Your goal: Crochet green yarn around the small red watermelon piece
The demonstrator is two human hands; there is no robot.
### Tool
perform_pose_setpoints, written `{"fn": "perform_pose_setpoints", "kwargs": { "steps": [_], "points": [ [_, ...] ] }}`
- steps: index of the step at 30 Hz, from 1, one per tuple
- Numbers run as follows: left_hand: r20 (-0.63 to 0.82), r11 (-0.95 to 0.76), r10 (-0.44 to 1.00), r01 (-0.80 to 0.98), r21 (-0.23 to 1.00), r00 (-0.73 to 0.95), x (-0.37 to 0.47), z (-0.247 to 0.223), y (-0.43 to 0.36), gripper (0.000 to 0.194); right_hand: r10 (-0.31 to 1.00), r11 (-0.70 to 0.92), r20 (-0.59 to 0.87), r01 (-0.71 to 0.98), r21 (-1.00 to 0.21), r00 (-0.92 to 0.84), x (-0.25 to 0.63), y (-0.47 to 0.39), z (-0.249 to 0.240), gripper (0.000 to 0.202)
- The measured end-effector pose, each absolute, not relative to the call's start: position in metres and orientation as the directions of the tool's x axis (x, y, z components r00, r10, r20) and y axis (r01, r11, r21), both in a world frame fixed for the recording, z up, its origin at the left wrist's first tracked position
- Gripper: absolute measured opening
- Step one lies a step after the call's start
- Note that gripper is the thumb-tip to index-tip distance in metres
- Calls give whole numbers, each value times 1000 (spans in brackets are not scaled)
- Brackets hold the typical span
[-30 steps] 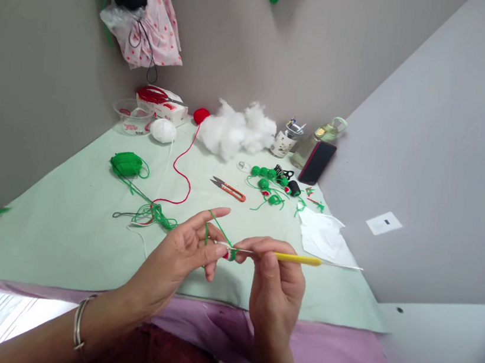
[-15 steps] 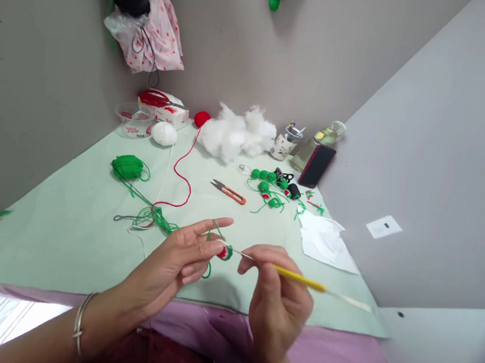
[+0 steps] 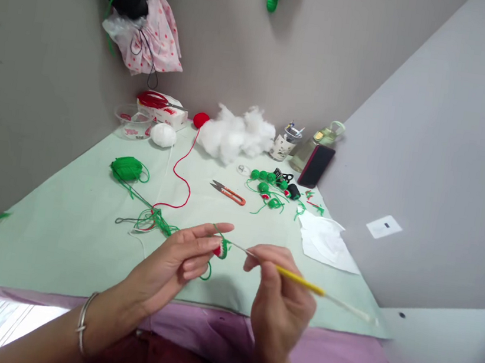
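Between its thumb and fingers, my left hand [image 3: 174, 259] pinches a small red, white and green crochet piece [image 3: 221, 249]. Green yarn passes over its raised index finger. My right hand [image 3: 283, 300] is closed around a crochet hook with a yellow handle [image 3: 301, 280]; the hook's thin metal tip reaches the top edge of the piece. A loop of green yarn hangs below the piece. Left of my left hand, a tangle of green yarn [image 3: 159, 221] lies on the table, linked to a green yarn ball [image 3: 128, 168].
Orange thread snips [image 3: 228, 193] lie mid-table. Behind them are white stuffing [image 3: 235, 136], a red ball [image 3: 201, 119] and a white ball [image 3: 163, 135]. Small green crochet balls [image 3: 263, 186], a phone [image 3: 316, 165], a bottle [image 3: 311, 149] and white paper [image 3: 326, 243] are at the right.
My right hand and the hook have shifted slightly right, and the hook's tip has drawn back a little from my left fingertips. The crochet piece has tilted slightly.
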State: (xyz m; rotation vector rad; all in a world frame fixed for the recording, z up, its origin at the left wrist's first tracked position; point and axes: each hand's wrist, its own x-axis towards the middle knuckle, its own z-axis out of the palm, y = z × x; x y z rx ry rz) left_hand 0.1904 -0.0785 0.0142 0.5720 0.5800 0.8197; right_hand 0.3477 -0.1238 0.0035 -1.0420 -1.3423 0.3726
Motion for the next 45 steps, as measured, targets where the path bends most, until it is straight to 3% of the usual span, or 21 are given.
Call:
{"fn": "perform_pose_setpoints", "kwargs": {
  "steps": [3, 7, 12, 30, 45],
  "points": [
    [-215, 483, 832, -476, 735, 511, 190, 16, -81, 27, 824, 493, 496, 85, -866, 273, 347, -119, 8, 22],
    [-167, 394, 856, -410, 823, 489, 193, 16, -86, 31, 866, 457, 464, 83, -886, 186, 346, -117, 8, 19],
    [-194, 410, 855, -401, 819, 480, 192, 19, -84, 33, 845, 477, 452, -21, -879, 284, 353, -119, 7, 19],
    [-200, 408, 860, -396, 823, 470, 190, 19, -83, 18, 790, 519, 530, 123, -846, 309, 349, -123, 6, 19],
    [-197, 405, 860, -396, 824, 470, 190, 17, -84, 18, 805, 527, 531, 95, -845, 264, 345, -125, 10, 21]
  ]
}}
